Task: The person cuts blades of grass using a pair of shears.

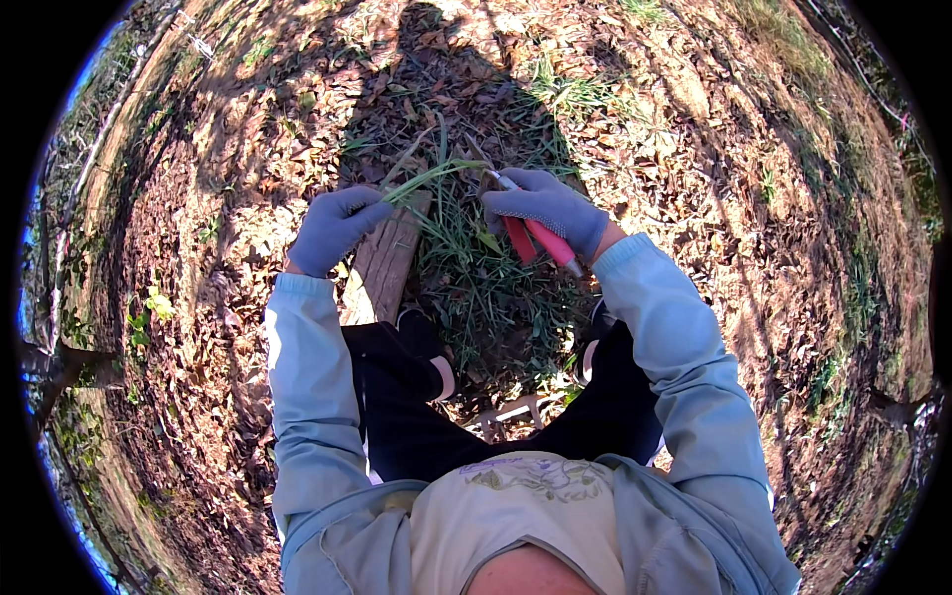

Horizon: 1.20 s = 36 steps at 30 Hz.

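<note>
My left hand (335,230), in a grey-blue glove, pinches a few long green grass blades (428,177) that stretch across to the right. Gripped in my gloved right hand (554,208) is a red-handled hand tool (549,242) that looks like pruning shears. Its metal tip lies by the far end of the blades; whether it touches them I cannot tell. Under both hands, cut or loose grass (476,275) is heaped on the ground. A weathered wooden board (387,260) lies beneath and just right of my left hand.
Dry fallen leaves (245,178) cover the ground all around, with a green tuft of grass (573,93) ahead. My shoes (424,335) stand on both sides of the heap. A small leafy plant (152,309) grows at the left. Pale stool-like bars (513,409) show between my legs.
</note>
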Available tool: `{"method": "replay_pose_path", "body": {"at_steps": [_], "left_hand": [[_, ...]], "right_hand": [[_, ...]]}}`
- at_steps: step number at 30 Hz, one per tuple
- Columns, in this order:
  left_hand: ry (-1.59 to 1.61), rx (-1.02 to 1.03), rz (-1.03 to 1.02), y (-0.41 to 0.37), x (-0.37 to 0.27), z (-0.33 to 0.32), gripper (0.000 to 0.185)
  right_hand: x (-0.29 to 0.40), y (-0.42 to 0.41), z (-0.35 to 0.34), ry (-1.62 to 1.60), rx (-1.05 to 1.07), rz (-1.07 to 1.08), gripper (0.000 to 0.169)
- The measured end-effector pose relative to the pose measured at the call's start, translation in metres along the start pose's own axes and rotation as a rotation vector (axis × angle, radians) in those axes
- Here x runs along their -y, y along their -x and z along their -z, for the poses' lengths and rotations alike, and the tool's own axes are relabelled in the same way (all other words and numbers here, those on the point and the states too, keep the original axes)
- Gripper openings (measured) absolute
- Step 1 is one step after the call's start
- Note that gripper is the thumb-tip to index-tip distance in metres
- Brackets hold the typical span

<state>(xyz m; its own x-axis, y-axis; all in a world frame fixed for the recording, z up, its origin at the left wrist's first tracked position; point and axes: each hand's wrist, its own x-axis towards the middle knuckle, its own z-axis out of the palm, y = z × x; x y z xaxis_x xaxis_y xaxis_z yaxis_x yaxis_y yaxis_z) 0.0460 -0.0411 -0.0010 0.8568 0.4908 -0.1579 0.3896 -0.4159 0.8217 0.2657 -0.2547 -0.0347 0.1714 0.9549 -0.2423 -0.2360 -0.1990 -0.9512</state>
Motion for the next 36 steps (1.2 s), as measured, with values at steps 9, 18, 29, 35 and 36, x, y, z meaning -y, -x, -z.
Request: {"method": "replay_pose_path", "body": {"at_steps": [9,18,29,35,36], "left_hand": [[0.023,0.12,0.034,0.003,0.001,0.004,0.018],[-0.02,0.078,0.063,0.003,-0.003,0.004,0.021],[0.01,0.177,0.102,0.004,-0.005,0.001,0.022],[-0.012,0.168,0.122,0.005,-0.003,0.005,0.023],[-0.002,0.145,0.13,0.004,-0.004,0.004,0.023]], "right_hand": [[0.009,0.007,-0.001,0.145,0.062,0.019,0.037],[0.009,0.008,-0.008,0.375,-0.117,0.068,0.034],[-0.008,-0.002,-0.002,0.205,-0.061,0.1,0.033],[0.002,0.003,-0.006,0.635,-0.191,0.117,0.042],[0.001,0.002,-0.007,0.776,-0.256,0.152,0.045]]}}
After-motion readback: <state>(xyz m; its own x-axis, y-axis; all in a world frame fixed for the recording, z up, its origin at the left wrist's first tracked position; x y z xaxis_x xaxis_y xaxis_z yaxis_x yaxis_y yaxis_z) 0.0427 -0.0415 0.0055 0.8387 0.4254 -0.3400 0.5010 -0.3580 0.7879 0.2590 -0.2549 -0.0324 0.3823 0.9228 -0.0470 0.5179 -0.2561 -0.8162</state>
